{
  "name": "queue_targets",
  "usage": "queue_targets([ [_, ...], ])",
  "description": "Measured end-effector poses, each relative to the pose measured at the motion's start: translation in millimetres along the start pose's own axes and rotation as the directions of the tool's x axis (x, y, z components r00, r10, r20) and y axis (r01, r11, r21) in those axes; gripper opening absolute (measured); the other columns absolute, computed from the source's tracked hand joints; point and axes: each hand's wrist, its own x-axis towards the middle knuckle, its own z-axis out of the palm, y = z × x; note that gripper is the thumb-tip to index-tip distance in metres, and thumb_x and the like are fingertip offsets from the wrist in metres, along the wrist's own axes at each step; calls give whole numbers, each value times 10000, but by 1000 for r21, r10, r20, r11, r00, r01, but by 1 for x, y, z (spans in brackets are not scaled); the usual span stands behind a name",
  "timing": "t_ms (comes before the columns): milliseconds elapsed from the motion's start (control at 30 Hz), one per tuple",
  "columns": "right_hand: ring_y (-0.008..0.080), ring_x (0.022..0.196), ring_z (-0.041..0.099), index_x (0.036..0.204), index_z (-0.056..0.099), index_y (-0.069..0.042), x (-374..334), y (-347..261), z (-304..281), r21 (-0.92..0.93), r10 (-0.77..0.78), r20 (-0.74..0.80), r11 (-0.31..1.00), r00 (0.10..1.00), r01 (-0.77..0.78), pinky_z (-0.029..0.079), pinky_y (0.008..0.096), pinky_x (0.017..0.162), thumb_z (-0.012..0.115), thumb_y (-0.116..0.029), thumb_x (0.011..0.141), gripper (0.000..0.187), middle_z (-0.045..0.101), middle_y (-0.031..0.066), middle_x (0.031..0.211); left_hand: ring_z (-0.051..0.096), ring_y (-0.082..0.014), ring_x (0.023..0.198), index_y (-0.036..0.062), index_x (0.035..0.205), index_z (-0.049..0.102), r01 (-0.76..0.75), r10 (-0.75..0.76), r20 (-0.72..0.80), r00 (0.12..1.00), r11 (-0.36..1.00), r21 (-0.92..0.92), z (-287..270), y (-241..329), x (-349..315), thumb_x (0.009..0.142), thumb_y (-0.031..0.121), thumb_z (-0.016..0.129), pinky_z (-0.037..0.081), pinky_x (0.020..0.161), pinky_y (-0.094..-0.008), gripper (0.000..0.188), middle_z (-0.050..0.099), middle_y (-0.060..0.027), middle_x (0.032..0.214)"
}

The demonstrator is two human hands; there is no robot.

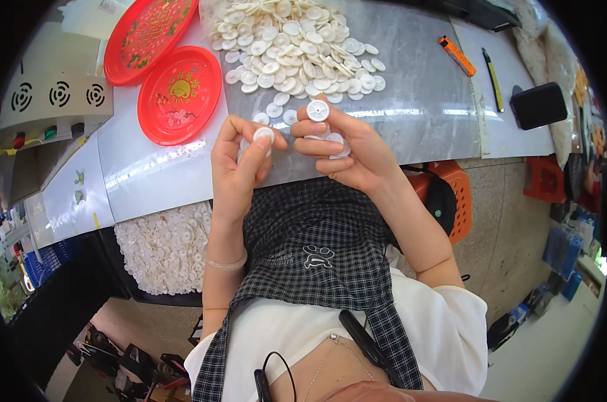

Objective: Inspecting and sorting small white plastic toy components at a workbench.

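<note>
My left hand [241,157] is closed, with a small white plastic disc [264,135] pinched under the thumb. Beside it, my right hand [347,142] grips a white toothed gear wheel [318,110] upright between thumb and forefinger. More white round pieces [337,144] show among that hand's curled fingers; their exact shape is partly hidden. Both hands are raised over the near edge of the grey worktable [424,107]. Just beyond them lies a heap of white plastic gear wheels [296,50], with a few loose ones at its near side.
Two red plates [180,100] overlap at left, near a grey box with vents [58,100]. A black bin of small white parts [162,251] stands below the table edge. An orange box [457,56], a yellow cutter [493,80] and a black phone-like object [539,106] lie right.
</note>
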Motion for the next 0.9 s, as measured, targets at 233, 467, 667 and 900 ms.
queue_targets([
  [233, 24, 599, 400, 932, 467, -78, -11, 1, 8, -515, -239, -43, 837, 970, 184, 251, 134, 380, 332, -306, 1037, 285, 477, -15, 868, 362, -14, 483, 58, 1121, 481, 97, -93, 100, 991, 995, -38, 2, -1, -12, 951, 107, 533, 275, 414, -149, 184, 595, -60, 811],
  [467, 53, 546, 446, 860, 645, -53, 0, -2, 11, -982, -572, 179, -150, 801, 112, 332, 224, 447, 646, -176, 882, 125, 512, -13, 669, 437, -3, 586, 19, 1166, 552, 199, -201, 84, 976, 979, 32, -1, 10, -25, 924, 54, 590, 334, 493, -153, 248, 582, -4, 931],
  [667, 112, 516, 481, 842, 684, -78, 12, 10, 2, -660, -523, 467, -743, 713, -112, 389, 263, 481, 752, -148, 769, 122, 514, 2, 655, 489, -14, 731, 11, 1169, 567, -21, 1, 69, 998, 958, 285, 4, 7, -27, 893, 21, 614, 391, 628, -150, 281, 555, 16, 876],
  [900, 75, 546, 475, 850, 666, -39, 7, 8, 6, -817, -573, 381, -577, 726, -27, 386, 228, 512, 720, -133, 816, 113, 510, -14, 664, 506, -40, 851, 1, 1150, 581, -23, -8, 77, 997, 922, 386, 1, 6, -27, 871, 6, 634, 424, 724, -176, 283, 564, 8, 945],
])
